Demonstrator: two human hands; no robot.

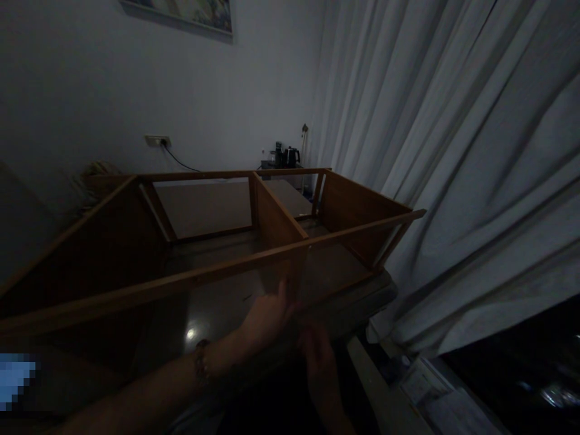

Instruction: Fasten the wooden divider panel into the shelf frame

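Honestly, I can't read any text here, 0 words or numbers. The pale flat thing [423,380] at lower right has faint marks, but they're way too dim and blurry to make out. Any brand on the black kettle [292,157] is too small and dark to tell, same with any marking on the wall socket [157,141]. Blue patch [16,377] bottom left? Just blocky pixels.

A brown wooden frame [244,264] is lying open side up, stretching from near left to far right, a divider [277,219] standing across it; the left bay [212,249] is apparently running wider.
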